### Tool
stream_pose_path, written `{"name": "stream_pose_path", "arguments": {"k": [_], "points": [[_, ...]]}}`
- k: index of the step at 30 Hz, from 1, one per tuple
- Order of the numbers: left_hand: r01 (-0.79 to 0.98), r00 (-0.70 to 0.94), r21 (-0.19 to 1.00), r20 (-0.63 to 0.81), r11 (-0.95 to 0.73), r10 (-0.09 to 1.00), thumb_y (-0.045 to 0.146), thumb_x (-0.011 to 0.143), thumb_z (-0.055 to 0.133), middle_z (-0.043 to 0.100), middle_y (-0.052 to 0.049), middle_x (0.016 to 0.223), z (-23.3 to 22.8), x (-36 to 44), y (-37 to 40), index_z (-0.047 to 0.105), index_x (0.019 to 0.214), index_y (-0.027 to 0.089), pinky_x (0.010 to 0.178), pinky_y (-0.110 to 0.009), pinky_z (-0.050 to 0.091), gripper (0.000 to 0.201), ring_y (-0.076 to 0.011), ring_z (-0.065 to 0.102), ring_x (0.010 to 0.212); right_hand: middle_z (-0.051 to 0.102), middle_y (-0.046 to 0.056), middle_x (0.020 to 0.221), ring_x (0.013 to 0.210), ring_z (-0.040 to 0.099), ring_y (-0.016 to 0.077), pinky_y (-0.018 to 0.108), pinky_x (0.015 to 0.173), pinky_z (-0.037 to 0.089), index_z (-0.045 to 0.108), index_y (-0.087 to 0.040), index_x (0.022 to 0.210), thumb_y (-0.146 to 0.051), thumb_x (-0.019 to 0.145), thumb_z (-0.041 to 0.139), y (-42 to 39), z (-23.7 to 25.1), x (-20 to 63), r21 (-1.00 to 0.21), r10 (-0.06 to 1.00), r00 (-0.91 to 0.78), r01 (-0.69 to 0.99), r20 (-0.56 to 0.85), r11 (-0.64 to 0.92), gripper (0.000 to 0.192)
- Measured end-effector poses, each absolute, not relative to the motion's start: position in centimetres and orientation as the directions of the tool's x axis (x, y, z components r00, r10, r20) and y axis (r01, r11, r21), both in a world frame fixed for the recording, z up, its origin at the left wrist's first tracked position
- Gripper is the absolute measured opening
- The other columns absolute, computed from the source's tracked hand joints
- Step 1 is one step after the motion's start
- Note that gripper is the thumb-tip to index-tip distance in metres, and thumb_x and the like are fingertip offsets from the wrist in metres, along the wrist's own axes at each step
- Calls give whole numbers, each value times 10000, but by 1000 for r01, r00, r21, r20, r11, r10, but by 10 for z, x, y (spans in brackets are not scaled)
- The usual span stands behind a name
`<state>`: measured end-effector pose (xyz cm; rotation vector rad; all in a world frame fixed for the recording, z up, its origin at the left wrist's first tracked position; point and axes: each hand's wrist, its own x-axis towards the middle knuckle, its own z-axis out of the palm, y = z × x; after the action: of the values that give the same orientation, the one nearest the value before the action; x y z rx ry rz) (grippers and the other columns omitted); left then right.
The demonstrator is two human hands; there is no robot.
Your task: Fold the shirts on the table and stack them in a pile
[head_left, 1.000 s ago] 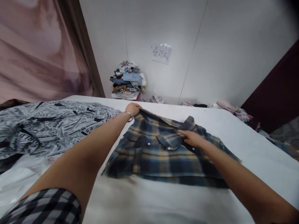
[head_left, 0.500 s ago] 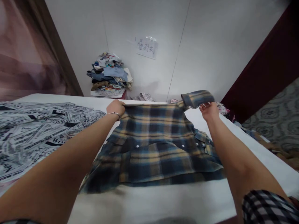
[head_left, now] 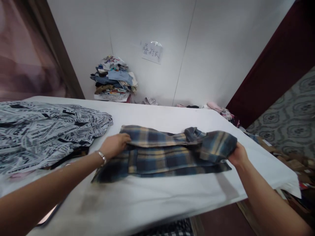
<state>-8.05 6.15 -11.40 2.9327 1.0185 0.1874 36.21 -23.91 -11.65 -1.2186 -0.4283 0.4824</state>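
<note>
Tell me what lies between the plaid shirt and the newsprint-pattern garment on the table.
Only bare white table, seen in the head view; plaid shirt and newsprint-pattern garment lie apart.

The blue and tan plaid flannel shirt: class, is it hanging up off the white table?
No, the blue and tan plaid flannel shirt lies folded on the white table, with the left hand and right hand gripping its ends.
</note>
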Motion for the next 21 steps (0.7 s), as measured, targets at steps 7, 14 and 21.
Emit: {"name": "stream_pose_path", "arguments": {"k": [7,14,21], "points": [[628,777,-45,-25,-777,629,186,826,363,669,-100,1012,-136,-96,17,694,1023,244,693,-347,469,389,-255,645,859,736,92,847,850,691,290,432,724,550,704,-235,938,-448,804,371,-283,-146,341,-967,656,752,204,57,-150,418],[732,657,196,51,-652,752,551,848,372,703,-45,1073,-111,-95,44,682,1050,267,803,-330,461,466,-261,636,972,729,66,983,994,652,244,354,843,517,696,-195,956,-222,633,606,-254,-113,354,-958,665,746,212,30,-195,336],[841,491,219,72,-494,868,461,840,372,568,-191,1303,-122,-59,126,557,1252,47,1009,-364,382,613,-303,519,1211,694,125,1088,1070,612,257,333,888,464,703,-140,1017,-349,805,528,-127,-110,393,-578,680,731,579,56,-575,345]]}}
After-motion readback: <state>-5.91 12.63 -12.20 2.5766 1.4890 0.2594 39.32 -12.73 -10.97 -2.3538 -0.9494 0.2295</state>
